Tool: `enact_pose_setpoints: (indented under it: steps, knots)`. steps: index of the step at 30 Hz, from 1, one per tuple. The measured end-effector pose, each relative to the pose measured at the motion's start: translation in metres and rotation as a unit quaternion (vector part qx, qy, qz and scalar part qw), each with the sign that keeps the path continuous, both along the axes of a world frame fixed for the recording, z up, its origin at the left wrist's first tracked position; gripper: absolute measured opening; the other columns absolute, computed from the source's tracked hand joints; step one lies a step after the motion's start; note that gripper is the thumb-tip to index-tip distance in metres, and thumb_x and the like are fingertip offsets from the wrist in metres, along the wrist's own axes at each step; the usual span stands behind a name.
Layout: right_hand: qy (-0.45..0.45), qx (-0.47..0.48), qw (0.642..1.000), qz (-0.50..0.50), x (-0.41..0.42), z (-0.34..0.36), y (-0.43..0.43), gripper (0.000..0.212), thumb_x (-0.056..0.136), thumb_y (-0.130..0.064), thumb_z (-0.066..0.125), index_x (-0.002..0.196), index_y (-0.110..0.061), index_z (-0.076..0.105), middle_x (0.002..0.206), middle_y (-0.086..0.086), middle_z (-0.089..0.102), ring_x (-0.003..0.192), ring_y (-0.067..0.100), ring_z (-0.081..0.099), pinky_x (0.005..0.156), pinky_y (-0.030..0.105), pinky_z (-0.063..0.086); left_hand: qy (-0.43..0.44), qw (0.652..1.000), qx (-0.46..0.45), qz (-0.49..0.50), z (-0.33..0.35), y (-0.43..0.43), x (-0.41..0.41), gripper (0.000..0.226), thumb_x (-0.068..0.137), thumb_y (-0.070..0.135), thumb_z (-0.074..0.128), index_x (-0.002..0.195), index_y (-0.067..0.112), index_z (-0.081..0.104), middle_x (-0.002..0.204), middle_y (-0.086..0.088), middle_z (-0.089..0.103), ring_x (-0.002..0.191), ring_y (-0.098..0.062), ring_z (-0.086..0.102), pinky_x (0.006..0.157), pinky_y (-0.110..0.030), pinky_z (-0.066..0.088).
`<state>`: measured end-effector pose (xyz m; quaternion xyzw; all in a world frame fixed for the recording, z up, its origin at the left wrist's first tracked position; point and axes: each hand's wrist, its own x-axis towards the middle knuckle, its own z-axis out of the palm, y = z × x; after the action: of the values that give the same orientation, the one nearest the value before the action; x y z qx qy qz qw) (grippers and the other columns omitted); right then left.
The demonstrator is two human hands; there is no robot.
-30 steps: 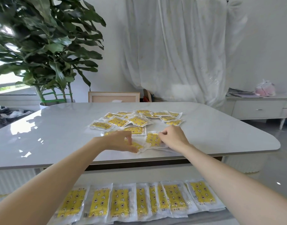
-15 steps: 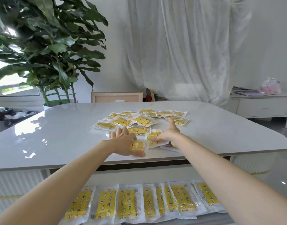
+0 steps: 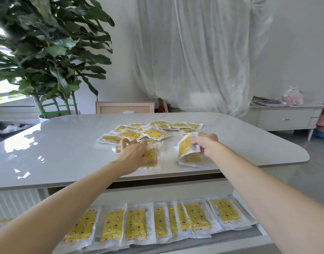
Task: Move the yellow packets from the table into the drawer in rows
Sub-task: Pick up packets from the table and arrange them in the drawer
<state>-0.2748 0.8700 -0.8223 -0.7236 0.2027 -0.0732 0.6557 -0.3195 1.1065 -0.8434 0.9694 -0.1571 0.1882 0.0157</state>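
Fingers (image 3: 125, 143) of my left hand (image 3: 132, 154) are spread over the left packet (image 3: 152, 156), with the thumb curled at its near edge, so it's gripped. It sits low at the table (image 3: 66, 143) front edge; I can't tell if it's lifted clear. Right hand (image 3: 206, 144) pinches the right packet (image 3: 185, 147) by its far end, tilted up on edge. A flat packet (image 3: 193, 160) lies on the table just under it. The loose pile (image 3: 148, 133) lies just beyond both hands, mid-table, overlapping. Drawer (image 3: 236, 238) is open below the table edge. The row (image 3: 157, 223) of packets runs left to right across it, long sides together and some overlapping.
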Motion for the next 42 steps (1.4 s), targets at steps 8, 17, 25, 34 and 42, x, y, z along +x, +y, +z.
enact_pose_setpoints:
  steps: [8, 17, 25, 34, 42]
  knots:
    - [0.059, -0.276, 0.959, 0.011, -0.022, -0.015, -0.018, 0.03, 0.083, -0.017, 0.065, 0.11, -0.004, 0.057, 0.107, 0.009, 0.056, 0.097, 0.028, 0.055, 0.072, 0.025, 0.042, 0.044, 0.998, 0.028, 0.024, 0.008, 0.0, -0.004, 0.045, 0.094, 0.058, 0.033, 0.097, 0.013, 0.032, 0.059, 0.005, 0.046, 0.075, -0.023, 0.049, 0.087, -0.038, 0.021]
    - [0.099, -0.357, 0.925, 0.085, -0.019, -0.01, 0.011, 0.092, 0.061, -0.044, 0.081, 0.135, -0.016, 0.035, 0.135, 0.004, 0.047, 0.126, 0.024, 0.046, 0.102, 0.034, 0.043, 0.118, 0.992, 0.007, 0.043, 0.006, -0.002, -0.004, 0.025, 0.097, 0.033, 0.029, 0.097, 0.008, 0.034, 0.084, -0.003, 0.04, 0.089, -0.022, 0.038, 0.086, -0.038, 0.025]
    - [0.11, -0.266, 0.952, 0.099, -0.02, -0.004, 0.002, 0.109, 0.053, -0.033, 0.093, 0.138, -0.008, 0.03, 0.135, 0.006, 0.046, 0.125, 0.024, 0.048, 0.093, 0.03, 0.045, 0.301, 0.932, -0.202, 0.002, 0.021, 0.005, -0.008, 0.021, 0.095, 0.028, 0.052, 0.106, 0.011, 0.048, 0.085, 0.004, 0.047, 0.071, -0.007, 0.046, 0.06, -0.018, 0.037]
    - [0.069, -0.13, 0.974, 0.172, -0.032, -0.008, -0.01, 0.072, 0.056, -0.026, 0.091, 0.114, -0.004, 0.053, 0.112, 0.004, 0.063, 0.102, 0.021, 0.061, 0.093, 0.032, 0.049, 0.327, 0.923, -0.197, -0.05, 0.036, -0.009, -0.029, 0.016, 0.094, 0.027, 0.056, 0.092, 0.013, 0.05, 0.086, 0.007, 0.052, 0.078, -0.007, 0.053, 0.066, -0.014, 0.041]
    - [0.109, -0.021, 0.918, 0.38, -0.062, 0.013, -0.029, 0.027, 0.082, -0.012, 0.07, 0.109, -0.013, 0.065, 0.103, 0.008, 0.072, 0.082, 0.02, 0.071, 0.082, 0.033, 0.057, 0.426, 0.863, -0.267, -0.052, 0.035, 0.001, -0.054, 0.032, 0.084, 0.019, 0.071, 0.114, 0.014, 0.063, 0.105, -0.003, 0.072, 0.094, -0.019, 0.071, 0.081, -0.029, 0.058]
